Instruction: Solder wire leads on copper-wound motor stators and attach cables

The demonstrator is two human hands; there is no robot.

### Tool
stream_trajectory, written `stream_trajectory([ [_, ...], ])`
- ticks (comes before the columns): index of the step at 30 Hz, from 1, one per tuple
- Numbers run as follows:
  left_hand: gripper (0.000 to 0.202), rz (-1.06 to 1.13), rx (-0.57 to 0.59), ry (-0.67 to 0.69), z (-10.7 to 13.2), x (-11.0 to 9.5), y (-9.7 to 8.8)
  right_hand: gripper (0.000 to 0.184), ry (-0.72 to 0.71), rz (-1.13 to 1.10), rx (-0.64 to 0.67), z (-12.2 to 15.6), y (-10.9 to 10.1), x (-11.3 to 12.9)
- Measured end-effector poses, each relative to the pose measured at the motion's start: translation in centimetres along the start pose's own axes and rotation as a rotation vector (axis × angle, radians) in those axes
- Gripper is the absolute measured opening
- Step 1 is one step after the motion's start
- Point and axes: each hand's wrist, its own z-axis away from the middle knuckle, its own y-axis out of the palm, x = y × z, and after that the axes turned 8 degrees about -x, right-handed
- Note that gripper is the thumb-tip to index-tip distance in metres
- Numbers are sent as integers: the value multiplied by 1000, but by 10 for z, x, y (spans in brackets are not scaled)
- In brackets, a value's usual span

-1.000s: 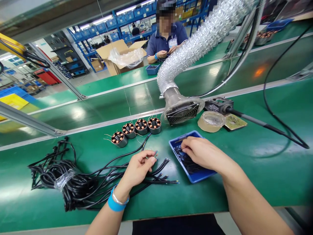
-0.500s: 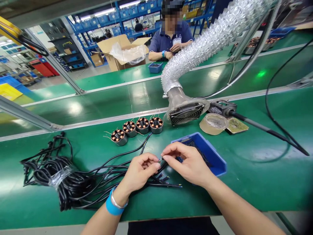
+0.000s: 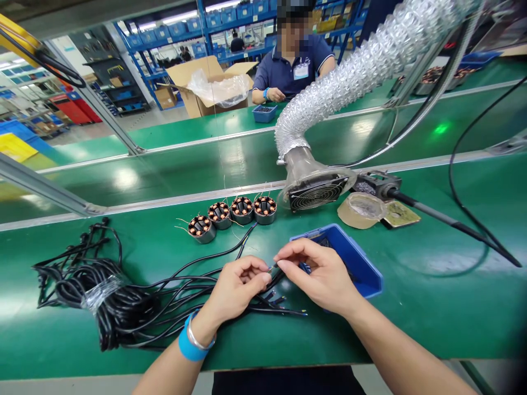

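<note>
My left hand (image 3: 236, 288) is closed in a pinch on the wire end of a black cable, at the tips of several loose black cables (image 3: 193, 285). My right hand (image 3: 323, 277) meets it fingertip to fingertip, pinching a tiny dark piece against the wire end; its kind is too small to tell. Behind the right hand stands a blue bin (image 3: 373, 282) with small black pieces in it, partly hidden by that hand. To the left lies the coiled cable bundle (image 3: 135, 307), tied with clear wrap (image 3: 102, 292).
Several copper-wound motor stators (image 3: 201, 229) stand in a row beyond the cables. A fume extractor hood (image 3: 315, 189) with a silver duct (image 3: 329, 101) hangs behind the bin. A soldering iron (image 3: 444, 216), a tape roll (image 3: 362, 209) and a sponge (image 3: 401, 214) lie right. A co-worker (image 3: 294, 66) sits opposite.
My hands stay together at the wire end, the right fingers shifting only slightly. The co-worker's hands have moved apart, one lowered near the small blue bin. The whole view has shifted a little.
</note>
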Motion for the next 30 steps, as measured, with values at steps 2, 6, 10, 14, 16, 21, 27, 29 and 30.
stream_trajectory([
  [2,24,9,-6,7,0,0,0,4,-15,27,8,0,0,1],
  [6,24,18,-21,22,0,1,1,4,-44,70,10,-1,-1,3],
  [10,24,-16,-21,42,0,0,2,6,-60,65,5,-1,-3,3],
  [14,23,-42,-19,43,0,-1,1,8,-47,53,17,0,-3,2],
  [16,23,-50,-19,46,0,-1,1,9,-48,59,47,0,-3,2],
  [21,20,-97,-44,79,2,-2,3,17,-3,63,87,-1,-5,3],
  [27,18,-127,-56,108,2,-4,4,22,2,52,105,-1,-6,3],
  [29,18,-119,-50,101,1,-3,4,23,-16,56,120,-1,-5,3],
  [30,19,-111,-46,94,1,-2,4,23,-18,59,119,-1,-5,3],
])
